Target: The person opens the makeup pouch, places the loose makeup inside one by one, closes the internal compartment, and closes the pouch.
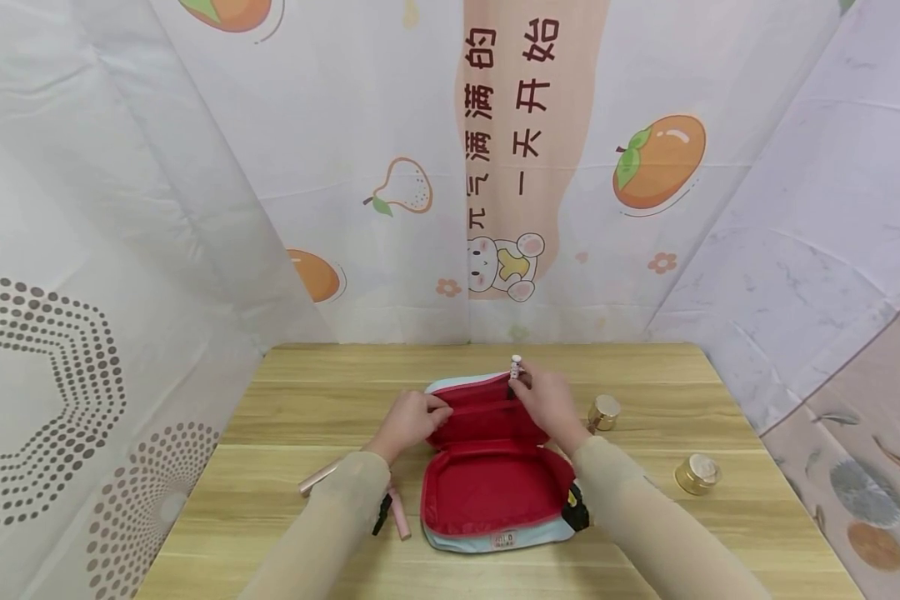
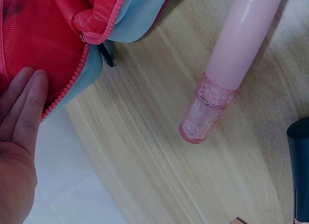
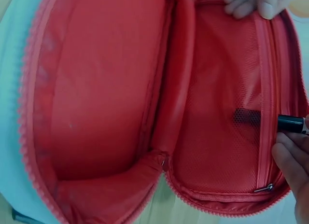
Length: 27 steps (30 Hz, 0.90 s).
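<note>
A pale blue cosmetic bag (image 1: 465, 542) with red lining stands unzipped, its lid raised at the back. A red mesh pocket (image 3: 217, 103) lines the lid. My left hand (image 1: 411, 423) holds the pocket's zipped edge on the left; in the left wrist view its fingers (image 2: 31, 105) lie against the mesh. My right hand (image 1: 549, 406) pinches a slim tube (image 1: 515, 368) with a white printed end and a black end. In the right wrist view, the tube's black end (image 3: 290, 123) passes behind the pocket's edge and shows darkly through the mesh.
Two gold-coloured jars (image 1: 604, 412) (image 1: 697, 473) stand right of the bag. On the left lie a pink tube (image 2: 231, 60) with printed clear end, a black-handled item (image 2: 300, 166) and a rose-gold stick (image 1: 319, 477), partly hidden by my sleeve. A printed curtain (image 1: 390, 275) hangs behind the table.
</note>
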{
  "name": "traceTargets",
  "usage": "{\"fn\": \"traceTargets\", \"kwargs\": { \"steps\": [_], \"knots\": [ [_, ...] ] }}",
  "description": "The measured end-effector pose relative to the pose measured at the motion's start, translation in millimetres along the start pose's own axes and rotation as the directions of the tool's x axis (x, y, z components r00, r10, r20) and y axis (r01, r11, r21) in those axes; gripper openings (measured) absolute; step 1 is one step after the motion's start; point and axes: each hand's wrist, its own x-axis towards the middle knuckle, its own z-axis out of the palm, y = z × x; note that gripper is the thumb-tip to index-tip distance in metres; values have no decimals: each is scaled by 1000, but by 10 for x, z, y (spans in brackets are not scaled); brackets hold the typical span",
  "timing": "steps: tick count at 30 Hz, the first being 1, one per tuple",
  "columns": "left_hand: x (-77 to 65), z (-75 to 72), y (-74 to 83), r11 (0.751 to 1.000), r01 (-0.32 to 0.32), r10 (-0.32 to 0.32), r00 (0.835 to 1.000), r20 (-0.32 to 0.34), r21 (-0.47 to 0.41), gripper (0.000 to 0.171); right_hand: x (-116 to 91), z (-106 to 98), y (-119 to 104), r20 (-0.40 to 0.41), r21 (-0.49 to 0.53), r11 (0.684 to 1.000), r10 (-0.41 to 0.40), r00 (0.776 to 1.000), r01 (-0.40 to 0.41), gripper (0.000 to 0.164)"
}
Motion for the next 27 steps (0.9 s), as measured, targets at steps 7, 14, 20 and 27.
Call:
{"fn": "traceTargets", "kwargs": {
  "steps": [7, 14, 20, 27],
  "knots": [
    [11, 10, -17, 1000, -15, 15, 1000, -9, 6, 18, -63, 133, 0, -59, -375, 866, -379, 924, 331, 21],
    [32, 17, -28, 999, -30, 30, 999, -13, 16, 19, -122, 201, 4, 74, -491, 716, -532, 843, 495, 40],
    [40, 21, -27, 999, -34, 35, 999, -17, 14, 18, -146, 218, -1, 134, -530, 646, -576, 806, 550, 44],
    [42, 21, -33, 999, -36, 37, 999, -18, 28, 16, -158, 210, 16, 147, -516, 604, -635, 758, 607, 46]
  ]
}}
